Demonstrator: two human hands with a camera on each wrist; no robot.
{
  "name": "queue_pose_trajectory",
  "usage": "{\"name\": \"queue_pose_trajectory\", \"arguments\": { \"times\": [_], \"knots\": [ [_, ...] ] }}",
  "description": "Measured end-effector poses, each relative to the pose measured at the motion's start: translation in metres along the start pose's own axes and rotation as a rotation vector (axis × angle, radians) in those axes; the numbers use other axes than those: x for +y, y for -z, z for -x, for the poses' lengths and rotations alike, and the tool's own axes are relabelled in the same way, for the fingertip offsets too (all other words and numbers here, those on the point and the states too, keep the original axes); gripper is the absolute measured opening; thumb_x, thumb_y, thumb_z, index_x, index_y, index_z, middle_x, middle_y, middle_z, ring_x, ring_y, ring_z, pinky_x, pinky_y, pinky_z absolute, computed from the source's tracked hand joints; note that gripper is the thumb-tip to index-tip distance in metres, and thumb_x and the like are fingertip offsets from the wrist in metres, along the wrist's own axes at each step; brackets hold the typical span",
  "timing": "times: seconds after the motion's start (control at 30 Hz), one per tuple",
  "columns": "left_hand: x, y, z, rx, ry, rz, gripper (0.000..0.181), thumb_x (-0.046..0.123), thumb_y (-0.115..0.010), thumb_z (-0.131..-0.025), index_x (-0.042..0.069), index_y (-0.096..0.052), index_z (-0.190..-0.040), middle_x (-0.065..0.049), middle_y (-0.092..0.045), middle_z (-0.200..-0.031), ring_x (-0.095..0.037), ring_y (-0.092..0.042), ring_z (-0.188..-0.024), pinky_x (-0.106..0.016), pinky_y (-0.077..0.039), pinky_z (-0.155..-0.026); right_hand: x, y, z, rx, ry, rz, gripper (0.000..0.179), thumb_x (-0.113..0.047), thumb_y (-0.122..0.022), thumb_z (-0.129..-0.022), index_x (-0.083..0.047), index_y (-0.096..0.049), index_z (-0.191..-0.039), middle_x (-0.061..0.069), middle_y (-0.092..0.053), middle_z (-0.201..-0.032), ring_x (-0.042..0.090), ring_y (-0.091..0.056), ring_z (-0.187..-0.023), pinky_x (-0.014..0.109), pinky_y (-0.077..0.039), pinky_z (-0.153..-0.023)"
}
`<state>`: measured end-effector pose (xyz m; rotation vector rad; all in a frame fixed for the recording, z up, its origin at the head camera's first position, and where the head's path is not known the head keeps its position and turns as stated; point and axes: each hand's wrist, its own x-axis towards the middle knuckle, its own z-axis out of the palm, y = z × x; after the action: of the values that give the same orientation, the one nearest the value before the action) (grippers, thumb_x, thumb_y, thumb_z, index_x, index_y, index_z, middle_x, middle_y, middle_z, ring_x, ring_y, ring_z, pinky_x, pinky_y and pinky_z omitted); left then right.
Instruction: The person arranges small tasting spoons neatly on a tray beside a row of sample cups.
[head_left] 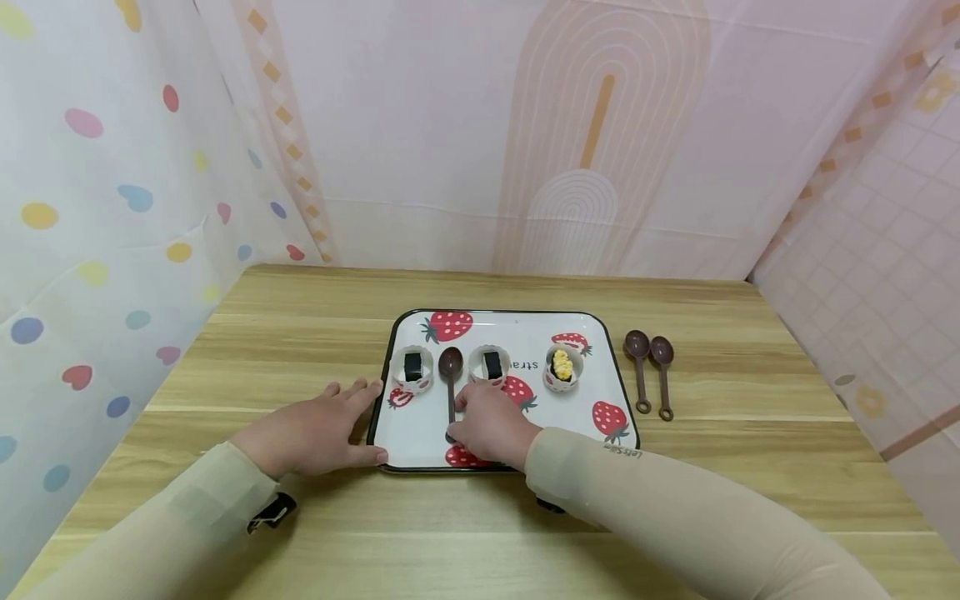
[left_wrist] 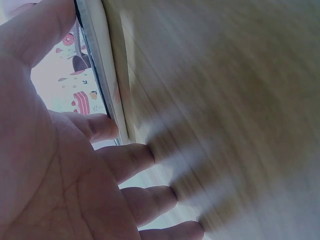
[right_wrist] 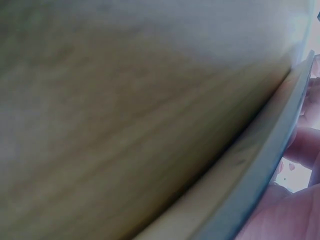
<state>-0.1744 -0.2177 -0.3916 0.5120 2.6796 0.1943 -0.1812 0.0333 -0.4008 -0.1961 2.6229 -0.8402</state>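
Observation:
A white tray with strawberries and a dark rim [head_left: 438, 468] lies on the table. A brown measuring spoon [head_left: 450, 364] lies lengthwise on it between two paper cups, its bowl toward the back. My right hand [head_left: 493, 423] reaches over the tray's front edge and pinches the end of the spoon's handle. At the tray's left edge rests my left hand [head_left: 318, 429], fingers spread; its thumb and forefinger touch the rim [left_wrist: 97, 75] in the left wrist view. The left cup [head_left: 412, 387] and middle cup [head_left: 504, 360] each hold a white piece with a black band, like sushi.
On the tray's right side, a third cup [head_left: 561, 385] holds a yellow-topped piece [head_left: 562, 364]. Two more brown spoons, a larger one [head_left: 637, 345] and a smaller one [head_left: 662, 350], lie on the wooden table [head_left: 750, 467] right of the tray. Patterned curtains [head_left: 420, 133] hang around the table.

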Motion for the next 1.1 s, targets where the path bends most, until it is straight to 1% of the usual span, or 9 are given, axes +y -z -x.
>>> {"name": "queue_pose_trajectory", "arguments": {
  "times": [0.13, 0.3, 0.47, 0.73, 0.9, 1.1],
  "knots": [
    [-0.0004, 0.0000, -0.0003, 0.002, -0.003, 0.000, 0.116, 0.079, -0.067, -0.085, 0.004, -0.029, -0.165, -0.029, -0.033, -0.168, -0.063, -0.031, -0.149, -0.073, -0.040, -0.112, 0.0000, -0.0008, -0.0004, 0.002, -0.001, 0.007, 0.028, -0.019, -0.080, -0.094, -0.004, -0.071, -0.116, 0.005, -0.062, -0.100, 0.019, -0.059, -0.087, 0.031, -0.056, -0.076],
    [-0.0002, -0.0005, -0.0006, 0.005, -0.005, 0.002, 0.116, 0.079, -0.066, -0.086, 0.004, -0.029, -0.166, -0.029, -0.033, -0.168, -0.063, -0.031, -0.149, -0.073, -0.040, -0.113, -0.0007, -0.0008, -0.0006, 0.001, 0.003, 0.023, 0.028, -0.020, -0.079, -0.095, -0.003, -0.071, -0.116, 0.005, -0.063, -0.104, 0.019, -0.059, -0.089, 0.032, -0.057, -0.079],
    [-0.0002, -0.0004, -0.0007, 0.006, -0.005, 0.002, 0.115, 0.079, -0.067, -0.086, 0.004, -0.029, -0.165, -0.029, -0.034, -0.167, -0.063, -0.032, -0.149, -0.072, -0.041, -0.112, -0.0010, -0.0016, -0.0011, -0.004, -0.008, 0.024, 0.029, -0.021, -0.079, -0.095, -0.004, -0.071, -0.117, 0.005, -0.063, -0.104, 0.018, -0.059, -0.089, 0.031, -0.057, -0.079],
    [-0.0003, -0.0007, -0.0003, 0.008, -0.007, 0.006, 0.115, 0.078, -0.067, -0.086, 0.005, -0.029, -0.166, -0.029, -0.034, -0.167, -0.063, -0.031, -0.149, -0.073, -0.041, -0.112, -0.0023, -0.0009, -0.0006, -0.011, -0.025, 0.020, 0.033, -0.023, -0.080, -0.094, -0.005, -0.071, -0.121, 0.005, -0.063, -0.106, 0.018, -0.060, -0.090, 0.032, -0.060, -0.084],
    [-0.0005, -0.0011, -0.0007, 0.007, -0.005, 0.003, 0.115, 0.078, -0.067, -0.086, 0.005, -0.029, -0.166, -0.028, -0.034, -0.168, -0.063, -0.032, -0.149, -0.072, -0.042, -0.111, -0.0016, -0.0008, 0.0008, -0.003, -0.005, 0.022, 0.033, -0.023, -0.080, -0.095, -0.004, -0.071, -0.120, 0.005, -0.063, -0.107, 0.018, -0.059, -0.090, 0.032, -0.058, -0.082],
    [0.0003, -0.0002, 0.0001, 0.005, 0.004, 0.001, 0.114, 0.078, -0.067, -0.086, 0.005, -0.029, -0.166, -0.029, -0.033, -0.168, -0.063, -0.032, -0.149, -0.073, -0.042, -0.111, -0.0016, -0.0004, 0.0018, 0.000, 0.011, 0.033, 0.035, -0.024, -0.080, -0.095, -0.003, -0.071, -0.121, 0.006, -0.064, -0.110, 0.018, -0.059, -0.091, 0.034, -0.058, -0.086]
  ]
}}
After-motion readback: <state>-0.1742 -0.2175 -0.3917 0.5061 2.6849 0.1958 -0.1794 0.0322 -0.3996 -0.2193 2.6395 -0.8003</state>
